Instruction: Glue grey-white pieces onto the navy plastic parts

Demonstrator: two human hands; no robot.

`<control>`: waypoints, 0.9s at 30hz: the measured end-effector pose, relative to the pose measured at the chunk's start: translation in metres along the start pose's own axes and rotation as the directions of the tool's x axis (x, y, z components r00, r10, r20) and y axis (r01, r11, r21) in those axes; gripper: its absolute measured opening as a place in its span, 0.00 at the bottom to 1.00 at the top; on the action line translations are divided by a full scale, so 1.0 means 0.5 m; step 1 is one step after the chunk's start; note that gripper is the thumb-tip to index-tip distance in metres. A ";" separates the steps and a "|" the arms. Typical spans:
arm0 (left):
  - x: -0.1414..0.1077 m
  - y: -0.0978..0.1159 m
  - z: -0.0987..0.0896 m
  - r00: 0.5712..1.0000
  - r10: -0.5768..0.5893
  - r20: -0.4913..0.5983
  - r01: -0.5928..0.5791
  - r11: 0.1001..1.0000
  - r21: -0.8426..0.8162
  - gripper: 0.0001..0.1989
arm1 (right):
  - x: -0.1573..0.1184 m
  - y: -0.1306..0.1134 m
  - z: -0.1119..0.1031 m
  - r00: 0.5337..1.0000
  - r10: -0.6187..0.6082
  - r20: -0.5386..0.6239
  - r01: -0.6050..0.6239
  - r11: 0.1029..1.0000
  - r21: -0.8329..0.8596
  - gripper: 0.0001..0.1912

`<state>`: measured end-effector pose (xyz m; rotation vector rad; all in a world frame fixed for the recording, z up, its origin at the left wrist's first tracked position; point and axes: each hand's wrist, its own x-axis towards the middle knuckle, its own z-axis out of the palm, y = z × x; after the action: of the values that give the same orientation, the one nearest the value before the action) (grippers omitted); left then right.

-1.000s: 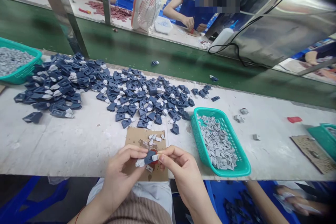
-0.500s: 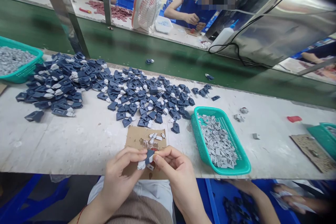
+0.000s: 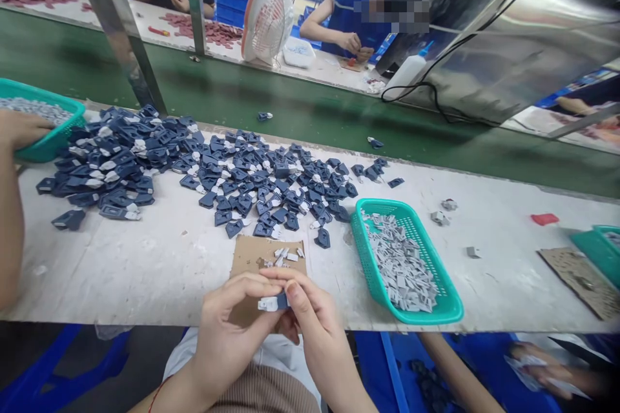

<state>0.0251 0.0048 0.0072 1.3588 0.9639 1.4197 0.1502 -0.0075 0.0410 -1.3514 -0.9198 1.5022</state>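
Over flat brown cardboard, fingers of the left hand and right hand pinch a blocky navy-and-white plastic piece, best pressed evenly.

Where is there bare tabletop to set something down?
Bare tabletop: front left, between the co-worker's arm and the cardboard; front right, between the nearest green basket and the far-right board. Crowded: behind the cardboard, where navy parts pile up, and over it, where both hands work.
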 end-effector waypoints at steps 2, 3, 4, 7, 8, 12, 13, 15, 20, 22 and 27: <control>-0.001 0.001 0.005 1.000 0.011 -0.016 -0.011 1.000 0.009 0.13 | -0.002 -0.009 0.007 0.998 -0.045 -0.036 0.044 0.999 -0.014 0.19; -0.001 0.001 0.008 1.000 0.015 -0.018 -0.014 1.000 0.014 0.13 | -0.002 -0.013 0.009 0.996 -0.072 -0.060 0.070 0.997 -0.030 0.19; -0.001 0.001 0.010 1.000 0.018 -0.017 -0.018 1.000 0.023 0.13 | -0.003 -0.015 0.010 0.992 -0.098 -0.081 0.094 0.994 -0.053 0.19; 0.004 0.003 0.014 0.998 0.059 -0.003 -0.059 0.997 0.055 0.13 | -0.004 -0.016 0.008 0.985 -0.129 -0.112 0.115 0.986 -0.124 0.19; 0.008 0.005 0.013 0.996 0.089 0.018 -0.090 0.994 0.066 0.14 | -0.004 -0.015 0.007 0.986 -0.116 -0.120 0.100 0.986 -0.133 0.21; 0.027 0.013 0.001 0.950 0.232 0.211 -0.262 0.957 0.127 0.18 | -0.008 -0.014 -0.001 0.979 0.040 -0.198 -0.058 0.995 -0.087 0.30; 0.032 0.015 -0.004 0.928 0.260 0.266 -0.304 0.942 0.142 0.19 | -0.009 -0.014 -0.003 0.976 0.078 -0.201 -0.093 0.993 -0.067 0.33; 0.039 0.014 -0.013 0.880 0.311 0.358 -0.388 0.906 0.167 0.21 | -0.010 -0.015 -0.009 0.979 0.125 -0.163 -0.132 0.991 -0.033 0.36; 0.058 0.007 -0.025 0.757 0.401 0.516 -0.586 0.765 0.266 0.33 | -0.003 -0.004 -0.027 0.991 0.100 -0.090 -0.104 0.993 -0.046 0.36; 0.072 0.009 -0.024 0.726 0.399 0.560 -0.624 0.723 0.294 0.36 | 0.003 0.002 -0.032 0.994 0.053 -0.094 -0.060 0.995 -0.073 0.35; 0.114 0.029 -0.016 0.732 0.292 0.615 -0.521 0.822 0.230 0.31 | 0.026 -0.004 -0.030 0.993 -0.019 -0.118 0.003 0.990 -0.141 0.37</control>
<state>0.0174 0.0559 0.0362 2.2563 0.5696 1.0377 0.1653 0.0051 0.0367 -1.5177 -0.9696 1.3534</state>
